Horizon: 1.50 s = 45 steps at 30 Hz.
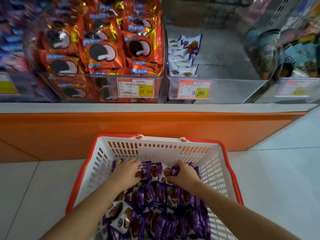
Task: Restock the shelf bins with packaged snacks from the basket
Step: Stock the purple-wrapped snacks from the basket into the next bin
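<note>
While among packets [155, 213], two hands [127, 171] [184, 174], one basket [214, 163].

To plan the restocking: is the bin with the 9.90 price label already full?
No, the bin holds only a small pile of packets at its left side, leaving its floor mostly bare.

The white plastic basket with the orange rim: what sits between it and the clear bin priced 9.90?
In the head view, a glossy orange base panel and, above it, a pale shelf ledge separate basket from bin.

Head cam, wide-angle, looks fwd & down: basket [155, 154] close below, shelf bins [225, 89] just beyond.
</note>
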Tool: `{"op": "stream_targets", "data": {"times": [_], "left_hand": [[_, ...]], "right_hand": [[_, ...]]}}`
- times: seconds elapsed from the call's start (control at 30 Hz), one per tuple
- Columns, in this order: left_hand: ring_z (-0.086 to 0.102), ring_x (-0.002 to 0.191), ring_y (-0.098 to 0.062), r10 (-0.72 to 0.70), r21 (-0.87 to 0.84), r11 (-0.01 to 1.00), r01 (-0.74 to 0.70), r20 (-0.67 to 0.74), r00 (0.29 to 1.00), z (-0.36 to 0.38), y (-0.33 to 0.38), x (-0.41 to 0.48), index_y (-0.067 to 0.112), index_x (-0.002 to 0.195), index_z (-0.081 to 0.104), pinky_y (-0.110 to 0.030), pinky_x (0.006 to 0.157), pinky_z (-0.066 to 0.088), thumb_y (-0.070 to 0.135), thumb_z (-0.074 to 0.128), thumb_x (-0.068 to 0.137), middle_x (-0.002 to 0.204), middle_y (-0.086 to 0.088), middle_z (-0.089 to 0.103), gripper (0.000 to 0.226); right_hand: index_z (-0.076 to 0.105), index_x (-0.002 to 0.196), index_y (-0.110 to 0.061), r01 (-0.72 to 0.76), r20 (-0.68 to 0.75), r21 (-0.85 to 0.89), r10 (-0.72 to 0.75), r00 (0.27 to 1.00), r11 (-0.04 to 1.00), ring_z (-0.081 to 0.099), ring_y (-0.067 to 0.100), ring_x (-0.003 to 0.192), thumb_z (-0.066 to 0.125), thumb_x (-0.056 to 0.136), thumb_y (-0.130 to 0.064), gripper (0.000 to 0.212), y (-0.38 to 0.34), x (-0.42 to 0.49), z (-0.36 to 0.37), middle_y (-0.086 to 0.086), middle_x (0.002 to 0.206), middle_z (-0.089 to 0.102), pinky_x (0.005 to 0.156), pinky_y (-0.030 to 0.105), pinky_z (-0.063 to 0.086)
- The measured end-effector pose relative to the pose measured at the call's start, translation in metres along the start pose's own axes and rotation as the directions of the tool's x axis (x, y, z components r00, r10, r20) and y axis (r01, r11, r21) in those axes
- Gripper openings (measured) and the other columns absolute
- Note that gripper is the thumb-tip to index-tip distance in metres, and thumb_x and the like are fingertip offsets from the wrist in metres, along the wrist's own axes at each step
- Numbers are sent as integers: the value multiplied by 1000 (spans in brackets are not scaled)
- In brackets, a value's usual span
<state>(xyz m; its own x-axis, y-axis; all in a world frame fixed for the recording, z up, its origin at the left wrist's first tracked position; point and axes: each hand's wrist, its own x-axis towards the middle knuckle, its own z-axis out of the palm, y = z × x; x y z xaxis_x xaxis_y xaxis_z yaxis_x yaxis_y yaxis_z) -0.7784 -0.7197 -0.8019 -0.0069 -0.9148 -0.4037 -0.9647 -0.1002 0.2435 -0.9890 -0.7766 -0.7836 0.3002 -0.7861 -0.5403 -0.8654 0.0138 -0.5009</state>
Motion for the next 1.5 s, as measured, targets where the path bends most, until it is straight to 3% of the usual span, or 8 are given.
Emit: {"op": "stream_targets", "data": {"times": [0.23, 0.37, 0.47, 0.67, 0.87, 1.07, 1.27, 1.5], "left_hand": [[51, 122, -20, -57, -382, 924, -27, -206, 977, -81, 40, -34, 16, 129, 53, -26, 98, 44, 19, 70, 84, 144, -2, 44, 48], [56, 70, -2, -101, -475, 878, -56, -299, 949, -114, 64, -64, 27, 108, 48, -9, 56, 39, 15, 75, 80, 105, 3, 61, 40], [54, 79, -5, -118, -485, 872, -69, -345, 931, -131, 82, -87, 29, 108, 40, -11, 59, 38, 23, 76, 79, 100, 8, 54, 47], [53, 87, -6, -86, -414, 904, -105, -417, 905, -161, 110, -139, 21, 109, 60, -9, 61, 36, 29, 78, 77, 98, 12, 58, 37], [50, 69, 0, -62, -376, 915, -148, -493, 868, -179, 121, -177, 35, 75, 50, -9, 55, 36, 25, 78, 78, 79, 15, 57, 30], [57, 100, -11, -85, -367, 917, -159, -567, 820, -191, 113, -194, 30, 101, 58, -22, 83, 47, 23, 72, 83, 104, 9, 60, 24], [46, 122, -9, -24, -232, 961, -151, -615, 788, -202, 97, -206, 23, 138, 46, -25, 101, 40, 36, 60, 91, 134, 8, 51, 50], [40, 129, -5, 58, -122, 977, -175, -638, 768, -234, 98, -192, 27, 142, 38, -14, 96, 31, 40, 51, 95, 143, 14, 40, 51]], "right_hand": [[43, 119, -18, 122, -161, 183, -92, 983, 976, 57, 13, 93, 73, 80, -28, 50, -26, -37, -63, -4, 103, 57, 81, 27, 50], [48, 115, -16, 189, -247, 201, -137, 959, 961, 57, 15, 85, 70, 82, -27, 41, -37, -70, -97, 1, 102, 61, 70, 26, 47], [49, 106, -16, 217, -296, 232, -144, 944, 948, 59, 18, 86, 73, 80, -28, 37, -39, -96, -118, 2, 99, 61, 68, 26, 46], [55, 97, -18, 305, -387, 237, -199, 901, 922, 62, 12, 81, 78, 76, -26, 31, -39, -152, -150, -4, 91, 64, 63, 20, 47], [57, 93, -17, 399, -434, 223, -276, 858, 890, 64, 11, 81, 79, 75, -26, 29, -46, -194, -170, -2, 91, 67, 63, 19, 47], [55, 98, -21, 462, -457, 262, -312, 833, 847, 66, 4, 82, 77, 78, -22, 29, -55, -213, -175, -4, 95, 70, 62, 14, 49], [53, 108, -17, 443, -463, 244, -297, 835, 863, 65, 6, 86, 72, 83, -23, 32, -65, -212, -180, -2, 101, 68, 60, 12, 48], [50, 114, -12, 395, -490, 219, -250, 835, 892, 61, 3, 76, 69, 85, -23, 35, -70, -192, -198, -3, 94, 64, 51, 9, 41]]}}
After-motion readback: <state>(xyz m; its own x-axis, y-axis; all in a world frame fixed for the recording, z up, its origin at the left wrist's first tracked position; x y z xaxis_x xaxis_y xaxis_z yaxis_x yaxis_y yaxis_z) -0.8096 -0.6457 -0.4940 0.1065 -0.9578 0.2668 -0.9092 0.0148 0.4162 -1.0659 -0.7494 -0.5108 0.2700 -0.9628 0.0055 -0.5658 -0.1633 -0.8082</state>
